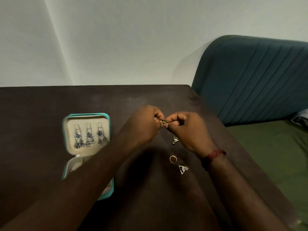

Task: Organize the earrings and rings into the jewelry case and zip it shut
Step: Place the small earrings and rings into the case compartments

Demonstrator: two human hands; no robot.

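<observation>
Because every loose piece is tiny, light and hard, the grip has to be a fingertip pinch. Nearest on the dark tabletop (50, 100), at five o'clock from the hands, lies a triangular earring (183, 169). Its open frame is easy to pinch by an edge, though it would likely skate if pushed. Just beyond it sits a thin gold ring (173, 159), lying flat, so it probably needs tipping up or hooking through its hole. A second triangular earring (175, 140) lies farther on, close under the right hand (186, 129), whose wrist wears a red thread band (213, 155).

Above the tabletop, the left hand (143, 124) and the right hand both pinch a small green-and-gold earring (163, 122) between thumb and fingertips. Its post and backing are too small to make out, but seem easy to drop.

At nine o'clock the open jewelry case (86, 114) lies flat, its near half mostly hidden by the left forearm. Its far half holds silver drop earrings (89, 136) that dangle and could tangle. A teal chair (258, 77) stands at two o'clock.
</observation>
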